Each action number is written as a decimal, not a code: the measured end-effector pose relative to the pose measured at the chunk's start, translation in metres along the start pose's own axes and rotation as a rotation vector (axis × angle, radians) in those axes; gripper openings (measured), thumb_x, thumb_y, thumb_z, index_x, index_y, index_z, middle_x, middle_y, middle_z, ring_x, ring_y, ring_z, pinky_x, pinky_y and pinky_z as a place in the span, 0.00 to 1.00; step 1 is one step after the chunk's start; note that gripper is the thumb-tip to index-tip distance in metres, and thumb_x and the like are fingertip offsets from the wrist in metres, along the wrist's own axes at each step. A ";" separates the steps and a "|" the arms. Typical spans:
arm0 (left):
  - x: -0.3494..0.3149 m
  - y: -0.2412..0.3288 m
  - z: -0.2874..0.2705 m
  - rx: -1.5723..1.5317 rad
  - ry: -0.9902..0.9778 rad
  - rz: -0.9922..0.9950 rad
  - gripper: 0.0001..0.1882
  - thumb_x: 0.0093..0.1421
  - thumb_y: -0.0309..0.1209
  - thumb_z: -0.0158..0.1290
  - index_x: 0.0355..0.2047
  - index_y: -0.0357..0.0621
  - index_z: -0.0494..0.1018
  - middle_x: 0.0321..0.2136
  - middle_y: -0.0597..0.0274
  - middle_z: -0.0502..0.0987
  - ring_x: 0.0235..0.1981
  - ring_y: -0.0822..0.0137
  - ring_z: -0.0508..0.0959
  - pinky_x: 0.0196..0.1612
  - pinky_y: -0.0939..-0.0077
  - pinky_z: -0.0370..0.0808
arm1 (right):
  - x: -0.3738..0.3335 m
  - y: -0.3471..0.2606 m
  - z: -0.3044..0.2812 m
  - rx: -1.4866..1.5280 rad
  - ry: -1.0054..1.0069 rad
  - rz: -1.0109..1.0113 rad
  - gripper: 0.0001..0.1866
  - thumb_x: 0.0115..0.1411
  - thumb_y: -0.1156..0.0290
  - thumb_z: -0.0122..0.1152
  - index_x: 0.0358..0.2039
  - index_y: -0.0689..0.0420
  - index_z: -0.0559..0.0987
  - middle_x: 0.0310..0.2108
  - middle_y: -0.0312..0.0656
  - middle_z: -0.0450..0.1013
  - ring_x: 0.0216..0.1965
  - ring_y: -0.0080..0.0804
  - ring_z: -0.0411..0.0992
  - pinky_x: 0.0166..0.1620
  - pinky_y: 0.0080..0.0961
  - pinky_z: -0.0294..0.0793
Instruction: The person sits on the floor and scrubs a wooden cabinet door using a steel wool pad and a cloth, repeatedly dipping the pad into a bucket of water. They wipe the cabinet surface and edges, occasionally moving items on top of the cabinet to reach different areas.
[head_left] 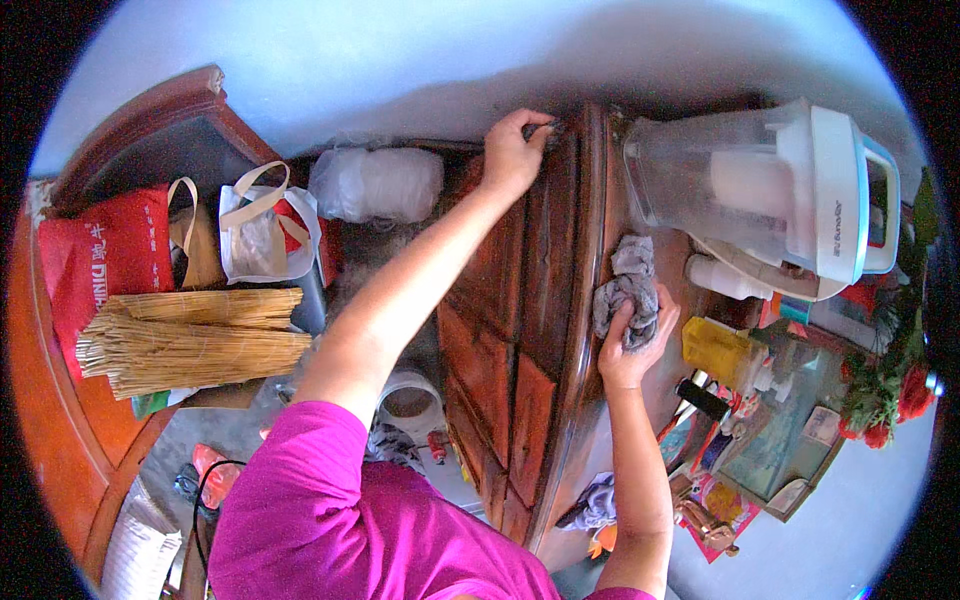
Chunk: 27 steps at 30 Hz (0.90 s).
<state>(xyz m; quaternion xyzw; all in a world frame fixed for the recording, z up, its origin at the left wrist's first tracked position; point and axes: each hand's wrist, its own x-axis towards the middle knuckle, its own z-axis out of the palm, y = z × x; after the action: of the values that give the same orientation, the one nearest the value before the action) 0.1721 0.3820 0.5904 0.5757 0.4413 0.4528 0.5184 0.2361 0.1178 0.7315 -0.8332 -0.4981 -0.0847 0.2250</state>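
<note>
A crumpled grey cloth (625,295) is gripped in my right hand (640,335), over the edge of a dark, glossy wooden cabinet (590,235). My left hand (513,155) reaches out to the cabinet's far end, close to the wall. Its fingers are pinched around a small dark thing (538,129), too little of which shows to name. Just right of the cloth, a large clear plastic jar (715,170) with a white and pale blue handled end rests on the cabinet top. Reddish-brown panels (490,375) make up the cabinet's front.
On the left are a red bag (105,265), a white bag (265,245) with beige handles and bundled straw-coloured sticks (195,340). A plastic-wrapped white bundle (377,184) lies near the wall. To the right are a yellow box (716,347), a glass-fronted frame (780,430) and red flowers (912,398).
</note>
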 end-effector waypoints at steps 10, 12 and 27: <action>-0.043 0.026 -0.007 -0.103 0.046 0.111 0.05 0.61 0.23 0.61 0.36 0.39 0.78 0.37 0.55 0.82 0.43 0.59 0.81 0.51 0.67 0.74 | -0.001 0.002 0.003 0.002 0.015 -0.005 0.25 0.62 0.62 0.62 0.56 0.60 0.71 0.47 0.55 0.71 0.49 0.60 0.69 0.54 0.49 0.70; -0.023 0.029 -0.003 -0.125 0.089 0.082 0.05 0.60 0.23 0.61 0.36 0.39 0.77 0.38 0.54 0.82 0.43 0.58 0.80 0.51 0.65 0.74 | -0.002 -0.001 0.003 0.007 0.005 0.009 0.24 0.63 0.63 0.61 0.55 0.62 0.71 0.48 0.55 0.70 0.50 0.58 0.69 0.56 0.47 0.68; -0.073 0.032 -0.001 -0.137 0.040 0.201 0.04 0.59 0.21 0.60 0.33 0.41 0.77 0.34 0.53 0.76 0.41 0.56 0.78 0.45 0.63 0.73 | 0.001 -0.005 0.000 -0.060 0.023 -0.016 0.23 0.62 0.64 0.61 0.55 0.61 0.72 0.48 0.55 0.71 0.50 0.59 0.70 0.55 0.49 0.70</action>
<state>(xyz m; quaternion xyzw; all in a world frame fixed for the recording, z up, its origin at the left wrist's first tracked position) 0.1580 0.3082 0.6175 0.5710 0.3595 0.5431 0.4997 0.2320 0.1205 0.7328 -0.8344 -0.4995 -0.1110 0.2049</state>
